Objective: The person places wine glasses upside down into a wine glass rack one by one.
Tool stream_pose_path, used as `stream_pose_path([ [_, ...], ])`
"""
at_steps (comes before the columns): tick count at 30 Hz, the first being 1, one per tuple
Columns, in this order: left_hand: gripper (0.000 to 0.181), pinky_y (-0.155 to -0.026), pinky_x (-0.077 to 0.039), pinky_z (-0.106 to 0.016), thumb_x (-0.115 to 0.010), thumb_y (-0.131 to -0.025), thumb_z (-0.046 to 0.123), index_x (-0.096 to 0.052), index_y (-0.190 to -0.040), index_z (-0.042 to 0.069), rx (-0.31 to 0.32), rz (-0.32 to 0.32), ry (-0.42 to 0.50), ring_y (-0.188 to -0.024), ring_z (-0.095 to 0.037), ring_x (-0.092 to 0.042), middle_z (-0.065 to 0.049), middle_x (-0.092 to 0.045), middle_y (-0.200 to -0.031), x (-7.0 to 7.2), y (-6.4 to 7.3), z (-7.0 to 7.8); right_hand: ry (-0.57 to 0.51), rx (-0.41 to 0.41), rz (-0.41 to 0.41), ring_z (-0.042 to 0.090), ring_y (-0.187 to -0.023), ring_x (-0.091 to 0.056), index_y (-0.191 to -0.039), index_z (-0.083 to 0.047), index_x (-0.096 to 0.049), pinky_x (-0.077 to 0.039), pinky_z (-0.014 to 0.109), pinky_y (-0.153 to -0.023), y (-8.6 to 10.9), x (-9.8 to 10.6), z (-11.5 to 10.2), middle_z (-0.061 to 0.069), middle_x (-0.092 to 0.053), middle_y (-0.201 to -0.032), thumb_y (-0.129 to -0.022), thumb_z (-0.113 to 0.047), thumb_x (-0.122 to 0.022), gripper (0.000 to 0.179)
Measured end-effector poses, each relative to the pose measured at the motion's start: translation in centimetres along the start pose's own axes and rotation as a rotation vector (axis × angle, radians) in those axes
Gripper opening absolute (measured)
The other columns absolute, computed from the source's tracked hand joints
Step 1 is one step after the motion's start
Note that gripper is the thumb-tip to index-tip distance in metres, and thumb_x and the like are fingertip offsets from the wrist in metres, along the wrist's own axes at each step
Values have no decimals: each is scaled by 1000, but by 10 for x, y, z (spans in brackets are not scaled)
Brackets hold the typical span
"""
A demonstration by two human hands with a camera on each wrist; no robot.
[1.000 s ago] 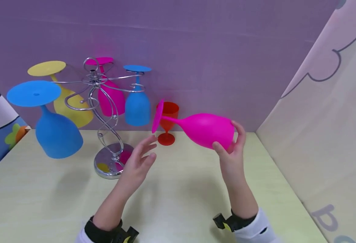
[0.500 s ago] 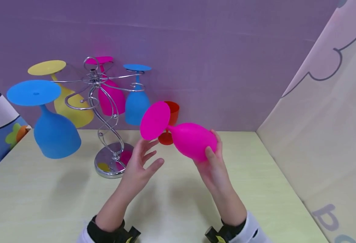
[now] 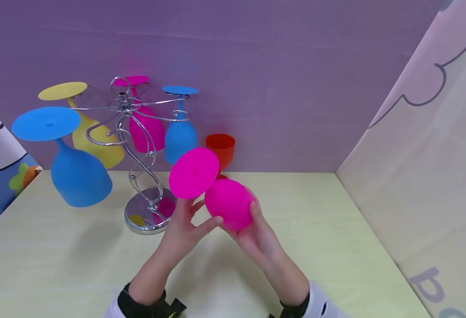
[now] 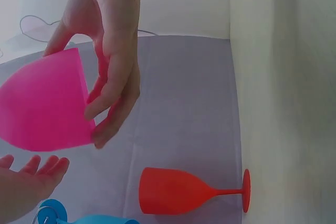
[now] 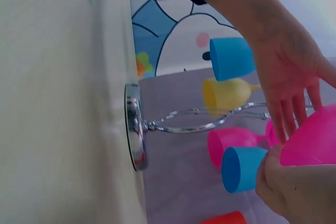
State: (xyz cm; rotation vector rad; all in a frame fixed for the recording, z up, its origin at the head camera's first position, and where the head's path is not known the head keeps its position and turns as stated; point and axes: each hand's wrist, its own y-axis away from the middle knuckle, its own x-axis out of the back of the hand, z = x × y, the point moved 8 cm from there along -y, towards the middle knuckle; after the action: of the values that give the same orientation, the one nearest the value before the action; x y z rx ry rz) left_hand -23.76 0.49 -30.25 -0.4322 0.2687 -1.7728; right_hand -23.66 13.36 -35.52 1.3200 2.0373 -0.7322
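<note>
My right hand (image 3: 258,236) grips a bright pink wine glass by its bowl (image 3: 230,204) above the table, fingers round the rim end. The glass is tilted, its round foot (image 3: 194,173) facing up toward me and to the left; the stem is hidden in the head view. Close beside the bowl, my left hand (image 3: 185,232) has its fingers extended, partly hidden behind the foot. In the right wrist view the left hand's fingers (image 5: 289,111) point straight at the pink bowl. From the left wrist, the right hand (image 4: 113,51) spans the glass's rim.
A chrome wire glass rack (image 3: 149,216) stands left on the table (image 3: 296,247). Upside down from its arms hang a near blue glass (image 3: 81,176), a yellow one (image 3: 101,148), a pink one (image 3: 147,132) and a far blue one (image 3: 180,141). An orange-red glass (image 3: 220,148) stands upright behind my hands.
My right hand has brought the pink glass left and nearer, turning its foot from sideways to face me. My left hand has stayed near the rack, its fingers now behind the foot.
</note>
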Motion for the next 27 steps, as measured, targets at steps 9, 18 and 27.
stream_pose_path([
  [9,84,-96,-41,-51,-75,-74,15,-22,-138,27,-12,-27,-15,-125,-20,-32,1,-33,-139,-5,2,2,-105,-114,14,30,-129,-29,-142,-25,-21,-40,32,-100,6,-5,21,6,-26,-143,-98,-40,-33,48],
  [18,83,-95,-43,-49,-76,-72,16,-25,-137,26,-22,-35,-26,-123,-19,-35,1,-36,-136,-8,2,3,-172,-131,-1,31,-125,-34,-143,-27,-21,-39,33,-101,11,-14,23,6,-28,-141,-98,-44,-30,49],
  [27,84,-96,-42,-49,-77,-72,18,-24,-138,20,12,-48,-40,-122,-22,-37,-3,-36,-136,-12,3,-2,-157,-129,-7,33,-122,-37,-143,-27,-20,-40,30,-99,14,-19,21,8,-27,-141,-98,-46,-29,50],
])
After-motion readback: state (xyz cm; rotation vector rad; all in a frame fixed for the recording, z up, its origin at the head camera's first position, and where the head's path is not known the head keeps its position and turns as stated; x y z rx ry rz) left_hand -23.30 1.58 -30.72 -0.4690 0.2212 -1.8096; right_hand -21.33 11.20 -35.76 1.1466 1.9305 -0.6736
